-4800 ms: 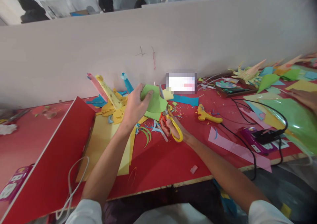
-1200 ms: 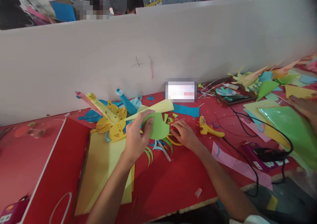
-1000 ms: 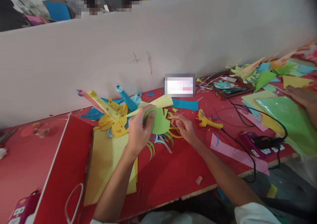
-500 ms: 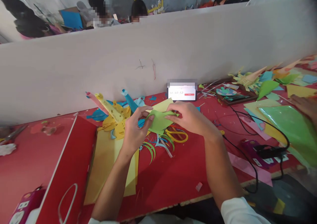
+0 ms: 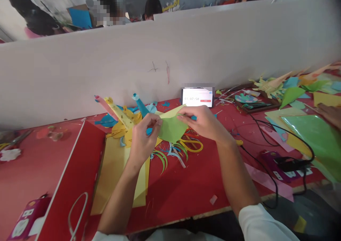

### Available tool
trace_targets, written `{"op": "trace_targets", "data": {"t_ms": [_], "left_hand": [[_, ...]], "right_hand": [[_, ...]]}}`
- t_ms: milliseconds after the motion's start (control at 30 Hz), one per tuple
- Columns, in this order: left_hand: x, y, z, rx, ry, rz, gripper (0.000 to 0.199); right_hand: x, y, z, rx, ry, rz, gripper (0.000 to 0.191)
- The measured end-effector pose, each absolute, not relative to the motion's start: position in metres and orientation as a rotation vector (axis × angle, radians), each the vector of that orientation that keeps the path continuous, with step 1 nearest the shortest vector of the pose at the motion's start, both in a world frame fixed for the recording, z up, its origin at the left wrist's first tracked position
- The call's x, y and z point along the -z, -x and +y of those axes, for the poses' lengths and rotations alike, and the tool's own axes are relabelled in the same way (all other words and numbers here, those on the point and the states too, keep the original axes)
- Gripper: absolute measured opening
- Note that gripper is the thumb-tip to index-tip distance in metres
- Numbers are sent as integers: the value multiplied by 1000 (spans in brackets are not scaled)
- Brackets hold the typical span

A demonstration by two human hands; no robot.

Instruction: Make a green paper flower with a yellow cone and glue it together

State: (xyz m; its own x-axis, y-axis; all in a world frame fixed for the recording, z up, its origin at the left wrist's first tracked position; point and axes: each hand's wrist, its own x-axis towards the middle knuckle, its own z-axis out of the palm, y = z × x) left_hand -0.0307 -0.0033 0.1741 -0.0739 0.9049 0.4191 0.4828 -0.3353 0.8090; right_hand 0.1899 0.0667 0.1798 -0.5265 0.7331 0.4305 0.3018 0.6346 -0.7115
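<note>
- above the red bench (image 5: 186, 194), the left hand (image 5: 144, 138) pinches the left edge of a thin, curved green paper piece (image 5: 172, 130); the right hand (image 5: 207, 125) pinches its upper right edge.
- the paper looks light and bendy, apt to crease or tear; fingertips at opposite edges seem the gentlest hold.
- farther back, a dark-framed phone (image 5: 197, 97) reads "01:07:58"; its red button's wording is too small, and no brand is legible.

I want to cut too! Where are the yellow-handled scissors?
In the head view, the scissors lie on the red table, below the right hand, beside the paper scraps and right of the green paper.
</note>
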Motion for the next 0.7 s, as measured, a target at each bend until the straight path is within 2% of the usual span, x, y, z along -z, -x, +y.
{"op": "trace_targets", "data": {"t_ms": [67, 267, 700], "left_hand": [[-175, 34, -4, -1396, -1806, 1501, 15], [-179, 41, -8, -1423, -1789, 1458, 17], [-193, 36, -24, -1476, -1909, 1496, 18]], "right_hand": [[-181, -186, 65, -752, 791, -2110, 39], [-190, -182, 56, -808, 743, -2035, 36], [-197, -188, 38, -700, 830, -2181, 37]]}}
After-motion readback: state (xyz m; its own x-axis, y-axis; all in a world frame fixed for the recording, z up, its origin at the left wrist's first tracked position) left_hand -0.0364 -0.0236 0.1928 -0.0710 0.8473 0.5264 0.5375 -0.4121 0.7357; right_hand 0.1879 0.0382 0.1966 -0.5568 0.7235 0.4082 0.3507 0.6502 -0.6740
